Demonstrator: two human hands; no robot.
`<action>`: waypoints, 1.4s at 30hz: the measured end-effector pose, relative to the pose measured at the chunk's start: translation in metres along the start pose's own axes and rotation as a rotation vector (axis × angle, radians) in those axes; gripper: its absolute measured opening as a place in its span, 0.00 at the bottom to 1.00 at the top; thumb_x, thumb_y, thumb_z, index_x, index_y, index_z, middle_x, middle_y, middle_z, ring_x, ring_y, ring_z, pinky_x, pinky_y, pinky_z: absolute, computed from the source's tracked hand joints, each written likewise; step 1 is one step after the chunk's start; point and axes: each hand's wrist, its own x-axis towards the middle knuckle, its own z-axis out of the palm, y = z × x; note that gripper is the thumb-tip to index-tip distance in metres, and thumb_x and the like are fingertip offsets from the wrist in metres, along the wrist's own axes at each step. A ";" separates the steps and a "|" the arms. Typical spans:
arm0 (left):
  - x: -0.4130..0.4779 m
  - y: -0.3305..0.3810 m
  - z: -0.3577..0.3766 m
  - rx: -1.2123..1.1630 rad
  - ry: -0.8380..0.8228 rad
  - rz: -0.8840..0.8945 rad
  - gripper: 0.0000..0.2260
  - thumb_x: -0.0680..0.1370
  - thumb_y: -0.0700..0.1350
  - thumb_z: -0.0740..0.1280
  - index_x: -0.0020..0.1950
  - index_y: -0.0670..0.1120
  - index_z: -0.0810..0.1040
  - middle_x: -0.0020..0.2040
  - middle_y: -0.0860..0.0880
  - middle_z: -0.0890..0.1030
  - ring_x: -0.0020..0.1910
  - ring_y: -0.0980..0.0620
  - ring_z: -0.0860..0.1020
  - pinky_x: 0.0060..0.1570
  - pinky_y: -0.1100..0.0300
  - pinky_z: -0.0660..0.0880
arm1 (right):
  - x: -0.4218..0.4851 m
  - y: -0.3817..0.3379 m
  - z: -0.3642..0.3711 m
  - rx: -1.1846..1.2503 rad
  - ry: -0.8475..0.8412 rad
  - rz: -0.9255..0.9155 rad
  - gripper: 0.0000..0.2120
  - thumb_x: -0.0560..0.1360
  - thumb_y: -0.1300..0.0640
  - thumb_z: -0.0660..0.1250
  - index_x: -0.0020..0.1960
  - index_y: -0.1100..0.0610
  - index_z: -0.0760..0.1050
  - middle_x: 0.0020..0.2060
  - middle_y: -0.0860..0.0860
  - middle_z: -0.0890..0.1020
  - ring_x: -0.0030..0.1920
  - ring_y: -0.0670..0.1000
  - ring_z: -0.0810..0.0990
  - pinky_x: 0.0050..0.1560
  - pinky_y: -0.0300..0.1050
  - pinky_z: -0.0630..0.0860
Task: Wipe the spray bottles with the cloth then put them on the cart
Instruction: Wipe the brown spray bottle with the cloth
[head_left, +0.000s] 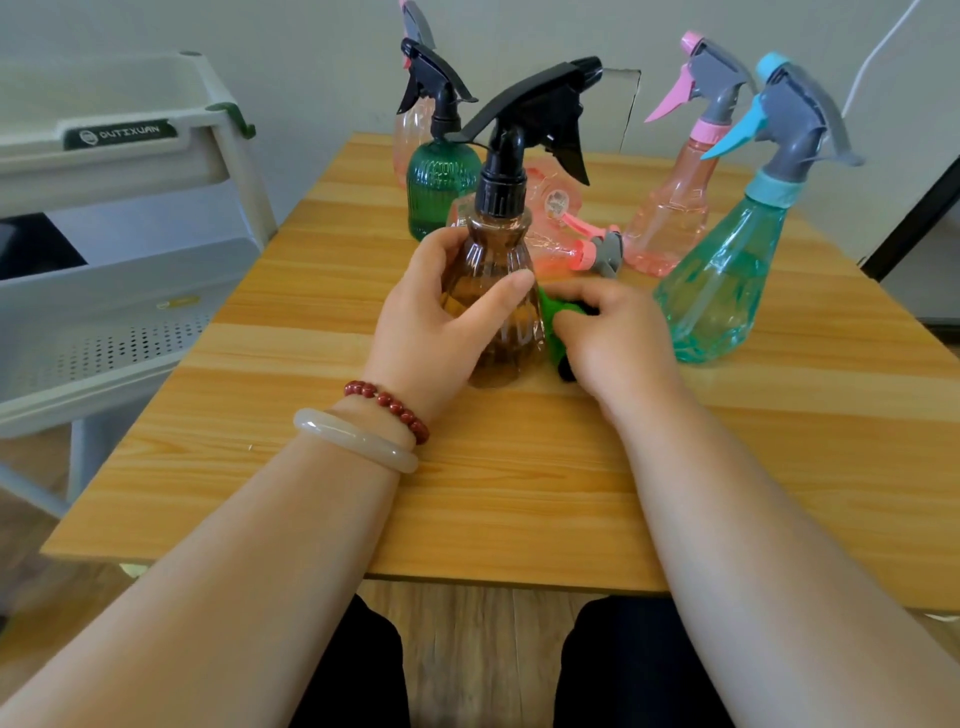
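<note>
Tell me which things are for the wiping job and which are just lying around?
For the job: brown ribbed plastic spray bottle in the left hand; green cloth in the right hand; dark green spray bottle; teal spray bottle; right-hand pink spray bottle; toppled pink spray bottle; rear pink spray bottle; white plastic cart.
Just there: red bead bracelet; pale bangle; white cable by the wall.

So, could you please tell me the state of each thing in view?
brown bottle: upright, gripped by left hand.
green cloth: bunched in right hand, against the brown bottle.
dark green bottle: upright.
lying pink bottle: on its side.
right pink bottle: upright.
teal bottle: upright.
back pink bottle: upright, partly hidden.
cart: no bottles visible on it.
</note>
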 end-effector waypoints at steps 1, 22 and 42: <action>0.001 0.000 0.000 0.036 -0.001 0.008 0.22 0.76 0.54 0.72 0.66 0.50 0.72 0.56 0.60 0.79 0.54 0.68 0.77 0.56 0.70 0.74 | 0.000 -0.001 0.001 0.082 0.017 -0.033 0.17 0.77 0.63 0.63 0.59 0.46 0.81 0.49 0.42 0.83 0.45 0.46 0.81 0.47 0.42 0.79; 0.004 -0.002 0.001 0.162 -0.012 0.008 0.29 0.73 0.58 0.73 0.72 0.52 0.70 0.63 0.53 0.71 0.60 0.60 0.71 0.58 0.77 0.67 | -0.005 -0.007 -0.002 0.135 -0.047 -0.163 0.18 0.79 0.62 0.62 0.63 0.44 0.78 0.41 0.33 0.78 0.46 0.42 0.80 0.43 0.28 0.74; 0.005 0.006 -0.006 -0.441 0.133 -0.077 0.07 0.79 0.46 0.67 0.56 0.52 0.82 0.50 0.47 0.85 0.52 0.45 0.83 0.52 0.45 0.81 | -0.020 -0.017 0.007 0.385 -0.036 -0.519 0.20 0.75 0.70 0.60 0.60 0.51 0.77 0.60 0.43 0.79 0.65 0.39 0.74 0.66 0.37 0.70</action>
